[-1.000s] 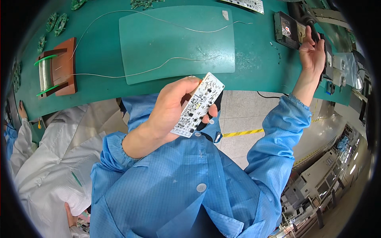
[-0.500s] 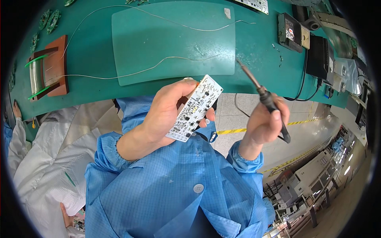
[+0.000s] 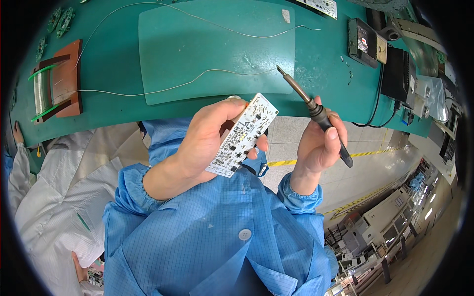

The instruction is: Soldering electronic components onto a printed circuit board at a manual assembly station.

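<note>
My left hand [image 3: 200, 135] grips a white circuit board [image 3: 242, 135] by its long sides, tilted, with its component side facing up. The board is held off the table's near edge, in front of my chest. In my right hand [image 3: 321, 145] is a soldering iron [image 3: 322, 117], its dark handle between thumb and fingers. The iron's tip points up and left, over the right part of the translucent mat [image 3: 197, 49]. Close to that tip ends a strand of solder wire [image 3: 168, 90], which runs from the spool [image 3: 43, 93] at the left.
The spool sits on a reddish-brown stand. Small green boards [image 3: 64, 22] lie at the far left. On the right are a soldering iron stand [image 3: 363, 42], a black box [image 3: 397, 74] and cables. Another person's white sleeve [image 3: 64, 192] is close on my left.
My right hand has moved left with the soldering iron, bringing its tip near the end of the solder wire. My left hand and the circuit board stay almost where they were.
</note>
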`<state>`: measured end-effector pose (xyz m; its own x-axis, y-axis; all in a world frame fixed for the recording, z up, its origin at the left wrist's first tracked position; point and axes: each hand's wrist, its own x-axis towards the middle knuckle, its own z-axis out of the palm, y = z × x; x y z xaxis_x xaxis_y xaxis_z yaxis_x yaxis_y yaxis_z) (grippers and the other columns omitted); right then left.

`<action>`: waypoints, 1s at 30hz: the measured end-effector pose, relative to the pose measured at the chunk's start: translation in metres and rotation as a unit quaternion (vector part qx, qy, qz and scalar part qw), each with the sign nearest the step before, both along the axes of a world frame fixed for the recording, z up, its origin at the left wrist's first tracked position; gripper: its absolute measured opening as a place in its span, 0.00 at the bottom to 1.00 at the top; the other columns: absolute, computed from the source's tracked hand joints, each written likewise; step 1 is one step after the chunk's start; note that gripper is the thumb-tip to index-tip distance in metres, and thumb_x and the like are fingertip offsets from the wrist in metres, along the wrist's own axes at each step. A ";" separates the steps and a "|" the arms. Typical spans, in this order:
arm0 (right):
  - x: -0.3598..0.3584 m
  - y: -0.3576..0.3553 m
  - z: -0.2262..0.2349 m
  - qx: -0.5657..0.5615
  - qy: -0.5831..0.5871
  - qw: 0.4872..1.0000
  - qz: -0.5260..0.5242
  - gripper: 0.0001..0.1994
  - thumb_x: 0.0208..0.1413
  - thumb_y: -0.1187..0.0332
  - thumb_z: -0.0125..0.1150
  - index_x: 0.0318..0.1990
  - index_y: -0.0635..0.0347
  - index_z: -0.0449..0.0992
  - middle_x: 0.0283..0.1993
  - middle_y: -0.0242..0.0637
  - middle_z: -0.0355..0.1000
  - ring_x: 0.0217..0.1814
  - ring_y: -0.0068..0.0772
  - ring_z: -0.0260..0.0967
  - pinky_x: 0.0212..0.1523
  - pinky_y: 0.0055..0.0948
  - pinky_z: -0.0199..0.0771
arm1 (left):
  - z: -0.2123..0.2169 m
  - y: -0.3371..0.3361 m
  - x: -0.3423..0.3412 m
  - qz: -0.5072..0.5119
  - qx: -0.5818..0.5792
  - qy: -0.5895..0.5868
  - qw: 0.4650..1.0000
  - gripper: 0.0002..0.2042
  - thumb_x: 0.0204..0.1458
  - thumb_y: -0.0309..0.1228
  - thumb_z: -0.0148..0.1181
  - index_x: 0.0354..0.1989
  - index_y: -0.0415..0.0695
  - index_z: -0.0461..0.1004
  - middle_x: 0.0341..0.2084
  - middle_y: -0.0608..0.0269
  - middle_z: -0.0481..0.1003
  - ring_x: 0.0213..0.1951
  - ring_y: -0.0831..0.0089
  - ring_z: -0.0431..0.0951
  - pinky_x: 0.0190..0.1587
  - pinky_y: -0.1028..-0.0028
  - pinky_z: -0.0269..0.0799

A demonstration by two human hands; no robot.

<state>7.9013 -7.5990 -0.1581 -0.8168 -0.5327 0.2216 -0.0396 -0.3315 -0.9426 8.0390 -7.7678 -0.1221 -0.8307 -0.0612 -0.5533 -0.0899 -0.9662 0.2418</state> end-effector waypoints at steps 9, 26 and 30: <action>0.000 -0.001 -0.001 -0.001 0.002 1.000 -0.001 0.15 0.52 0.65 0.53 0.44 0.63 0.74 0.44 0.47 0.71 0.52 0.45 0.67 0.66 0.55 0.47 | -0.002 0.000 -0.001 0.003 0.002 0.002 1.000 0.18 0.60 0.37 0.35 0.39 0.36 0.70 0.24 0.50 0.76 0.22 0.72 0.77 0.25 0.78 0.74; 0.001 0.000 -0.001 0.004 -0.021 1.000 -0.015 0.14 0.52 0.64 0.54 0.44 0.60 0.76 0.44 0.46 0.72 0.53 0.50 0.67 0.66 0.52 0.49 | -0.002 0.000 0.000 0.003 0.003 -0.005 1.000 0.18 0.60 0.37 0.36 0.39 0.36 0.70 0.24 0.50 0.76 0.21 0.73 0.76 0.24 0.78 0.73; 0.003 0.000 -0.001 0.015 -0.021 0.999 -0.021 0.14 0.52 0.64 0.54 0.43 0.60 0.76 0.44 0.46 0.72 0.54 0.52 0.66 0.65 0.51 0.49 | -0.001 0.000 0.000 -0.001 -0.001 -0.006 1.000 0.18 0.60 0.37 0.36 0.40 0.36 0.70 0.24 0.50 0.76 0.21 0.73 0.76 0.24 0.78 0.73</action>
<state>7.9039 -7.5994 -0.1587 -0.8467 -0.5036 0.1716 -0.0135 -0.3022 -0.9532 8.0388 -7.7683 -0.1235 -0.8246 -0.0606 -0.5624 -0.0943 -0.9656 0.2422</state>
